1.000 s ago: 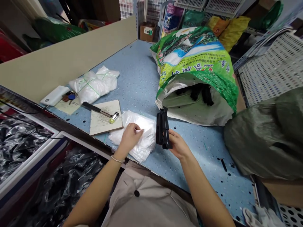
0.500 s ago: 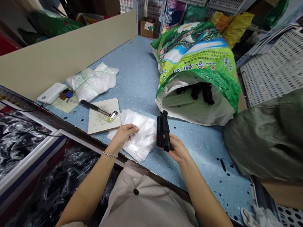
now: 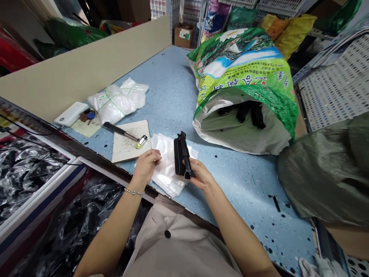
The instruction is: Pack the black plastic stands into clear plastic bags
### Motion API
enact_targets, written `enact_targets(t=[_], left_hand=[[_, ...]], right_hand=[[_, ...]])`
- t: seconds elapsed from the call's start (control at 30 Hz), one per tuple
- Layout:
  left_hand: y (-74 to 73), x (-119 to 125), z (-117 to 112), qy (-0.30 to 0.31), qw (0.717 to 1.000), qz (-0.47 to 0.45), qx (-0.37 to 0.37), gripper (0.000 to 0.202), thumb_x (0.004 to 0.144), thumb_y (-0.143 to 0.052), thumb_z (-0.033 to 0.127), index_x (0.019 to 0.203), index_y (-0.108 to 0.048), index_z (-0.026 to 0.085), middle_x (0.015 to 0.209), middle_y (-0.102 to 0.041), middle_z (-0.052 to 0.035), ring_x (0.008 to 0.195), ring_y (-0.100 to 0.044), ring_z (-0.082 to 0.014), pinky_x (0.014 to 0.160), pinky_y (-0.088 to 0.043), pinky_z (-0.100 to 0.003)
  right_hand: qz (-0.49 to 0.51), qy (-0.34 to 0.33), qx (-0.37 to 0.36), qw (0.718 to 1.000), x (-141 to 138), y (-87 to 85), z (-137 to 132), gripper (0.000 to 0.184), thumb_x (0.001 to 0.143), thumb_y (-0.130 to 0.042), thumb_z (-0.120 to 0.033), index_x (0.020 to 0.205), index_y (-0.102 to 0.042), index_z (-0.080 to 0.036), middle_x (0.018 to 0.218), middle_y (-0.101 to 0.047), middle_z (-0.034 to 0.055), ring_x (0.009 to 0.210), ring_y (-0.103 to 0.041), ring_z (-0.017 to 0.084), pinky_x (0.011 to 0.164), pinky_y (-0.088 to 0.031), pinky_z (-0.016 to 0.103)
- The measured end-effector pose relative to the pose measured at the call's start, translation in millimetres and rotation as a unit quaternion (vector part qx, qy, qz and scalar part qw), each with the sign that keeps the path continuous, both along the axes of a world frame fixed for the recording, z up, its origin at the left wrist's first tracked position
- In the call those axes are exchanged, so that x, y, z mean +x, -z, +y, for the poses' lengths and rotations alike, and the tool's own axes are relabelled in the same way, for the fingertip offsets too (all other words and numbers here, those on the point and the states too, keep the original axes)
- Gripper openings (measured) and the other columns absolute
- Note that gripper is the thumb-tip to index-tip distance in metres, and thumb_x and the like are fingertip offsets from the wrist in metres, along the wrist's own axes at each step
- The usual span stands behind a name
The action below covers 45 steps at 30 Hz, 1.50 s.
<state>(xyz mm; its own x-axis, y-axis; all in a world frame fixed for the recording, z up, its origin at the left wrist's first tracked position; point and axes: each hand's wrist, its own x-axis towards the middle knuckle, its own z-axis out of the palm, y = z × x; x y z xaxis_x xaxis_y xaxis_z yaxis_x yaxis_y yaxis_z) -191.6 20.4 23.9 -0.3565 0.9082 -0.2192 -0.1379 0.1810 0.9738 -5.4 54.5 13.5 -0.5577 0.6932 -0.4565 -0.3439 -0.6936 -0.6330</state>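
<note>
- Head view, 8 o'clock: left hand, fingers curled together on the clear plastic bag, grip unclear.
- Centre: black moulded part, now shifted left, over that bag.
- 5 o'clock: right hand, fingers clamped on the part.
- 1 o'clock: green woven sack.

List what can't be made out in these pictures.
Head view:
- Matte black angular part: its underside is hidden by the right hand.
- Black pieces in the green printed sack: mostly hidden inside the sack's mouth.
- Clear plastic bag: the part beneath the left hand is hidden.
- Pale card under the keys: any writing is too small to read.
</note>
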Motion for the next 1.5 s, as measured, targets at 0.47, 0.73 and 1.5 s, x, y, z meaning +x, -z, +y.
enact_targets(t=[0.47,0.73,1.5], left_hand=[[-1.8,-8,-7,0.139,0.903,0.394,0.097,0.05,0.08,-0.042,0.007,0.126,-0.059,0.019,0.132,-0.056,-0.0102,0.111,-0.059,-0.0204,0.093,-0.051,-0.035],[-25.6,8,-44,0.253,0.891,0.34,0.164,0.056,0.086,-0.039,0.009,0.139,-0.047,0.027,0.139,-0.05,-0.0095,0.125,-0.051,-0.0218,0.1,-0.047,-0.038],[34.9,-205,-166,0.077,0.813,0.466,-0.34,0.024,0.06,-0.06,0.02,0.083,-0.066,0.021,0.091,-0.072,-0.0078,0.102,-0.064,-0.0337,0.091,-0.047,-0.038]], right_hand=[[0.006,-0.049,0.004,0.999,27,-13.4,-29,0.03,0.067,-0.081,-0.035,0.087,-0.067,-0.016,0.082,-0.072,0.0046,0.061,-0.065,0.015,0.054,-0.053,0.025],[0.033,-0.029,-0.057,0.997,8,7.4,-32,0.041,0.068,-0.078,-0.031,0.102,-0.061,-0.017,0.079,-0.068,0.0025,0.06,-0.063,0.012,0.051,-0.053,0.022],[-0.124,-0.08,0.119,0.982,26,-13.8,-68,0.029,0.075,-0.074,-0.046,0.083,-0.067,-0.019,0.092,-0.071,0.0057,0.075,-0.065,0.015,0.071,-0.053,0.03]])
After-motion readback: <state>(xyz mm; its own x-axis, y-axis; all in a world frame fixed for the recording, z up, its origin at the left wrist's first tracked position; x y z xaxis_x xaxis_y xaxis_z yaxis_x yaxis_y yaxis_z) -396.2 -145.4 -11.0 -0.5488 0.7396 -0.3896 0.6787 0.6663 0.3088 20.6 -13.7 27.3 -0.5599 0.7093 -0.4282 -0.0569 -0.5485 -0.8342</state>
